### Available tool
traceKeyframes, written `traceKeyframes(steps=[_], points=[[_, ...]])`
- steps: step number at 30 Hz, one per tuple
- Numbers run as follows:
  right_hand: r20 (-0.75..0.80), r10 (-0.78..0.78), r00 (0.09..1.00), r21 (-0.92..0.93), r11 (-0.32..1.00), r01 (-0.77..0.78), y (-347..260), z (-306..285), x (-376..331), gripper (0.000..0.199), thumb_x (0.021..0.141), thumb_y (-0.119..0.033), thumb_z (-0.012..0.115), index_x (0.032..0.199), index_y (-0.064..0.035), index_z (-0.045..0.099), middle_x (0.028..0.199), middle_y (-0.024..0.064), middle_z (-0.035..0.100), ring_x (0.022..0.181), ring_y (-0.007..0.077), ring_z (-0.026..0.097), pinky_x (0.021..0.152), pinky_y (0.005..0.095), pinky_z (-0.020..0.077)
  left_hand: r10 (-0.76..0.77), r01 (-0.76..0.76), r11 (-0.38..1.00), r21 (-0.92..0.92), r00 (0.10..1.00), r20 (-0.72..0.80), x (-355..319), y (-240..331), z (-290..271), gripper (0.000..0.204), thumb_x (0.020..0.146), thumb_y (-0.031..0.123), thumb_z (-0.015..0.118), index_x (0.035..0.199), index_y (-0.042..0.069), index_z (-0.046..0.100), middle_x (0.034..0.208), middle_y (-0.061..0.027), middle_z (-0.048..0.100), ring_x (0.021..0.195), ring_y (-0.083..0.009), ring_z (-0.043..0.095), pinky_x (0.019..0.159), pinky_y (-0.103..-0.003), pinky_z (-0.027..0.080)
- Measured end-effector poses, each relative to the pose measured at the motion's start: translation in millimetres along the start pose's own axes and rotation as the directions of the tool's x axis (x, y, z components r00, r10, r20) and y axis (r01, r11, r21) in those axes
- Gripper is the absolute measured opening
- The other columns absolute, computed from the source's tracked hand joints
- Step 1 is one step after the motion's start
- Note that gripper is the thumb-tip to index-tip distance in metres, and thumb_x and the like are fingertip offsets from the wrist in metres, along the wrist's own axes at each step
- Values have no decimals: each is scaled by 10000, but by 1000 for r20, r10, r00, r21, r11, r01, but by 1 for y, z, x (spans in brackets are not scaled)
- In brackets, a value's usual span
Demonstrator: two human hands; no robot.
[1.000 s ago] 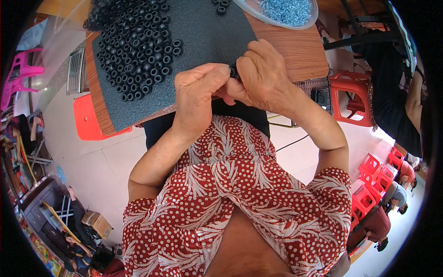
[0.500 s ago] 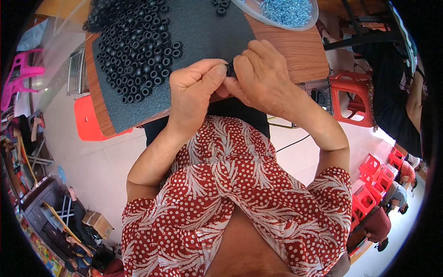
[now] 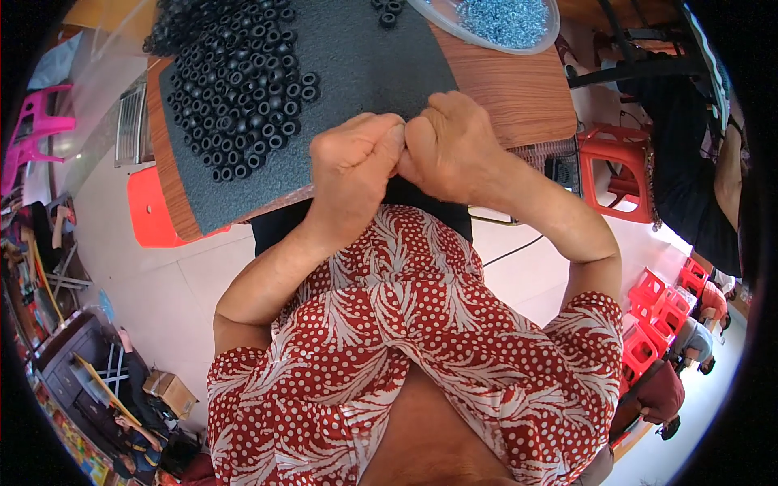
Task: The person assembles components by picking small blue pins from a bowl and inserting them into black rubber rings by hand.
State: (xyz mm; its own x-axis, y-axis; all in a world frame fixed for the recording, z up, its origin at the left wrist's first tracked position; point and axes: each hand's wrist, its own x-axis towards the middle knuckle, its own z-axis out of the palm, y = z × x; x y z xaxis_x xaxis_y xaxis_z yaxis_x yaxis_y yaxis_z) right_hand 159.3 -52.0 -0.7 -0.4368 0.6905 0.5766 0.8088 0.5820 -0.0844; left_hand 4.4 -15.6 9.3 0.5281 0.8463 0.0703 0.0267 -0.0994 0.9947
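My left hand (image 3: 352,166) and my right hand (image 3: 450,150) are both closed and meet knuckle to knuckle over the near edge of the table. Thumbs and curled fingers press together where they touch. Whatever is pinched between them is hidden by the fingers. Left of my hands, a pile of small black ring-shaped pieces (image 3: 235,97) with open round ends lies on a dark grey mat (image 3: 356,73). A few more black pieces (image 3: 388,11) sit apart at the mat's far side.
The wood-grain table (image 3: 519,105) carries the mat. At its far right stands a clear plastic tub (image 3: 553,32) holding shiny blue bits. A red stool (image 3: 150,211) is at the left, another red stool (image 3: 616,178) at the right. Other people sit farther off on both sides.
Both hands have lowered slightly and drawn together, the right one rolling inward. The small black piece that showed between the fingertips is now covered.
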Motion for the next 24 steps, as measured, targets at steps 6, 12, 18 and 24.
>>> traceKeyframes(steps=[6,12,18,24], points=[[-68,-1,998,-70,998,-4,2,-5,9,300,669,-234,652,585,-61,423,522,74,436,534,220,454,482,327,354,82,-84,995,56,996,39,6,10,-7,145,862,58,534,785,-39,609,606,-36,530,546,-87,470,496,-236,370],[-106,82,991,-24,996,-85,10,-3,18,285,659,-236,655,574,-64,443,531,79,457,537,221,458,493,333,360,-160,157,967,-200,987,3,16,9,-15,198,874,102,568,962,-62,635,733,-70,644,609,-106,577,601,-215,469],[-6,32,999,-17,999,-32,5,-6,19,259,647,-209,637,538,-69,448,501,71,436,505,218,443,489,342,349,-253,255,951,-177,967,33,11,14,-12,172,870,115,576,844,-42,641,680,-1,585,595,-50,509,544,-186,415],[-43,-22,999,-32,999,20,15,-12,18,262,624,-163,659,563,-86,417,530,71,407,515,245,446,479,364,358,-183,188,969,-160,982,42,12,13,-11,193,894,142,555,844,-29,627,716,-3,588,634,-48,522,559,-190,424]])
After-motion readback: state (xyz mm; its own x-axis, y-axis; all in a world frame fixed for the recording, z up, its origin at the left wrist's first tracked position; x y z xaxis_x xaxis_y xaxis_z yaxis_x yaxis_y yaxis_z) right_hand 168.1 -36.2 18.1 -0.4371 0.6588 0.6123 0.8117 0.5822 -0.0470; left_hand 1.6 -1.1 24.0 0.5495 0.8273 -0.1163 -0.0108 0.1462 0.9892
